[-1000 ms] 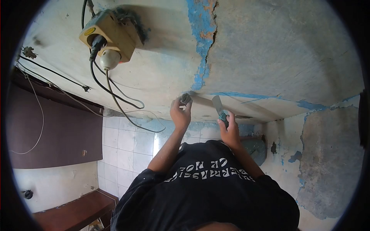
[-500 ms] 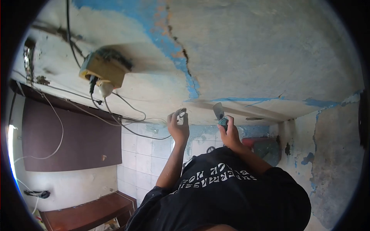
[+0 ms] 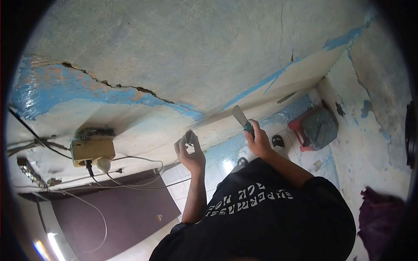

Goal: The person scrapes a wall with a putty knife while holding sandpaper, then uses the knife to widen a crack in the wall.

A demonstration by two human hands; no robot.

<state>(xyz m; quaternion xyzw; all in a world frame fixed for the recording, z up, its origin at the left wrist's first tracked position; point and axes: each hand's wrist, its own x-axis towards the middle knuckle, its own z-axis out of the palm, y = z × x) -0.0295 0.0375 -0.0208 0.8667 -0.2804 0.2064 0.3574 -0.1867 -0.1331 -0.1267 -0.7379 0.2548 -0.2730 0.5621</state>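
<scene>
My right hand [image 3: 260, 141] is wrapped round the green handle of a scraper [image 3: 239, 115], its flat metal blade pointing up and left near the wall. Left of it, my left hand [image 3: 190, 155] has its fingers curled round a small greyish thing [image 3: 189, 136] that I cannot make out. Both hands are held in front of the worn wall [image 3: 209, 52]. Peeling blue paint [image 3: 78, 89] and a long crack [image 3: 113, 84] run across that wall.
A yellowish socket box [image 3: 92, 150] with plugs and hanging cables is at the left, above a brown panel [image 3: 117, 213]. A red and dark stool [image 3: 317, 128] stands on the tiled floor at the right. Purple cloth [image 3: 379, 222] hangs at the lower right.
The view has turned and shifted, so the crack now runs across the upper left and the stool and purple cloth show more. Both hands keep their holds.
</scene>
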